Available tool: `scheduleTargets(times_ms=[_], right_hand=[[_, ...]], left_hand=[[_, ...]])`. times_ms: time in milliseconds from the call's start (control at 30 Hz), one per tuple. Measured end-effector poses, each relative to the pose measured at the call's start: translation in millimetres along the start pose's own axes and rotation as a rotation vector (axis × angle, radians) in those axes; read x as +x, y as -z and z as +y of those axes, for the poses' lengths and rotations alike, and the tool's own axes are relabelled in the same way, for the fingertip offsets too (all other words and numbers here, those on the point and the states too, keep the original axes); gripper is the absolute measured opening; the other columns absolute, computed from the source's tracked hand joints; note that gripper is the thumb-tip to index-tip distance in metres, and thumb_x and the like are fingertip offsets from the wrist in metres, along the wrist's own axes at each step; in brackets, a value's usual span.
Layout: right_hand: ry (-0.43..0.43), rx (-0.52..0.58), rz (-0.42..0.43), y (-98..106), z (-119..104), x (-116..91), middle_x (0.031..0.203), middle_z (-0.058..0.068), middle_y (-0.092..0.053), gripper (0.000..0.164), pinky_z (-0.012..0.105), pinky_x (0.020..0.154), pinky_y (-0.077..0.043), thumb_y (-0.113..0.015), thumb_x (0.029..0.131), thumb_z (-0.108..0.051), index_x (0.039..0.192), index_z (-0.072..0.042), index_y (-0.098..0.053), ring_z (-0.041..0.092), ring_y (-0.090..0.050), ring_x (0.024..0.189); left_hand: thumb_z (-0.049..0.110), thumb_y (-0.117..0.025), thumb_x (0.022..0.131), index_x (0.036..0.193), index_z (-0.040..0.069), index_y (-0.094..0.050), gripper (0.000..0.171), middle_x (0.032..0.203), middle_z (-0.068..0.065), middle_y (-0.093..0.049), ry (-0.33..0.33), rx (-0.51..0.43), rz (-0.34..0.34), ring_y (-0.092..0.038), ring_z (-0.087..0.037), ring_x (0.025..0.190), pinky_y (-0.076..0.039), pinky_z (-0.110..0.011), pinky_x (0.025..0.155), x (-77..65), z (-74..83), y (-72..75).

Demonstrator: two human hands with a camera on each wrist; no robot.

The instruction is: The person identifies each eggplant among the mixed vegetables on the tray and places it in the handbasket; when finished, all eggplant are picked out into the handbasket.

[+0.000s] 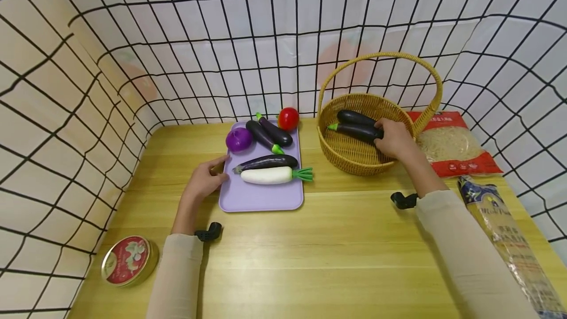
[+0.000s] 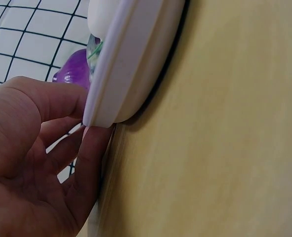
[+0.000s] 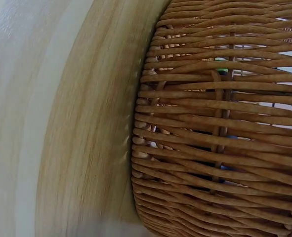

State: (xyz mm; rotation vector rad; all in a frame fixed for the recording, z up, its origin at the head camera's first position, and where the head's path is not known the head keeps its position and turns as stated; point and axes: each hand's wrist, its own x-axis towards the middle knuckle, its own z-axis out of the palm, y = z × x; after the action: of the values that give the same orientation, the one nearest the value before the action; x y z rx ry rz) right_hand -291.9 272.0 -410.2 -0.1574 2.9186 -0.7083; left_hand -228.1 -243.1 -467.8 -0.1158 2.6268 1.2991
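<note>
- Right grip (image 1: 393,138) is clamped on the front eggplant (image 1: 354,131), inside the basket (image 1: 335,154); left grip (image 1: 205,178) pinches the tray (image 1: 261,200).
- Step seems picking or placing; next move calls for careful lift or release.

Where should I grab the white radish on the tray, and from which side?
Probably around the middle of the white radish, coming from the near side and above: it lies crosswise with bare tray in front, while an eggplant crowds its far side.
</note>
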Motion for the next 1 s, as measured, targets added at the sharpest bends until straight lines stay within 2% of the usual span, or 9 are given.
scheduleTargets(times_ms=[300, 433, 567, 733, 833, 1000], right_hand=[[0.02, 0.028, 0.056, 1.2, -2.7, -4.7, 0.14, 0.036, -0.051, 0.054, 0.067, 0.107, -0.04, -0.063, 0.098, -0.017, 0.143, 0.009, -0.047, 0.054, -0.044, 0.131], [0.038, 0.061, 0.103, 2.0, -3.8, -11.4, 0.138, 0.033, -0.054, 0.055, 0.065, 0.104, -0.042, -0.065, 0.099, -0.023, 0.143, 0.006, -0.049, 0.051, -0.049, 0.128], [0.069, 0.13, 0.134, 1.3, -8.6, -21.4, 0.137, 0.029, -0.057, 0.057, 0.061, 0.102, -0.047, -0.067, 0.099, -0.032, 0.142, 0.002, -0.052, 0.047, -0.056, 0.125], [0.13, 0.234, 0.15, -2.6, -25.5, -36.5, 0.133, 0.025, -0.061, 0.056, 0.057, 0.099, -0.051, -0.069, 0.098, -0.04, 0.141, -0.005, -0.056, 0.041, -0.061, 0.119], [0.189, 0.279, 0.16, -8.8, -39.5, -42.0, 0.128, 0.022, -0.065, 0.052, 0.053, 0.097, -0.053, -0.071, 0.097, -0.038, 0.138, -0.008, -0.059, 0.036, -0.063, 0.115], [0.283, 0.349, 0.137, -23.2, -69.4, -47.1, 0.126, 0.014, -0.068, 0.049, 0.048, 0.097, -0.054, -0.074, 0.095, -0.037, 0.134, -0.01, -0.063, 0.03, -0.065, 0.112]], left_hand=[[0.015, -0.067, 0.095, 0.154, 0.026, -0.05, 0.063, 0.129, -0.019, -0.058, -0.001, -0.007, -0.002, -0.057, -0.023, 0.085, -0.053, -0.024, 0.07, -1.3, -0.5, -0.5], [0.015, -0.067, 0.095, 0.154, 0.026, -0.05, 0.063, 0.134, -0.019, -0.056, -0.002, -0.01, -0.006, -0.058, -0.023, 0.088, -0.054, -0.024, 0.071, -0.5, -0.7, -0.5], [0.015, -0.067, 0.095, 0.154, 0.026, -0.05, 0.063, 0.128, -0.019, -0.058, 0.003, -0.013, -0.007, -0.058, -0.022, 0.085, -0.053, -0.024, 0.07, 0.6, -0.4, -0.4], [0.014, -0.067, 0.095, 0.154, 0.026, -0.05, 0.063, 0.115, -0.019, -0.058, 0.009, -0.02, -0.003, -0.057, -0.02, 0.081, -0.053, -0.024, 0.069, 0.6, 0.9, -0.4], [0.014, -0.068, 0.094, 0.154, 0.026, -0.05, 0.063, 0.117, -0.018, -0.059, 0.008, -0.021, -0.002, -0.058, -0.021, 0.082, -0.054, -0.024, 0.07, -0.1, 1.1, 0.0], [0.014, -0.067, 0.095, 0.154, 0.026, -0.05, 0.063, 0.13, -0.02, -0.058, 0.007, -0.028, -0.01, -0.061, -0.022, 0.086, -0.056, -0.025, 0.073, 0.8, -0.1, 0.4]])
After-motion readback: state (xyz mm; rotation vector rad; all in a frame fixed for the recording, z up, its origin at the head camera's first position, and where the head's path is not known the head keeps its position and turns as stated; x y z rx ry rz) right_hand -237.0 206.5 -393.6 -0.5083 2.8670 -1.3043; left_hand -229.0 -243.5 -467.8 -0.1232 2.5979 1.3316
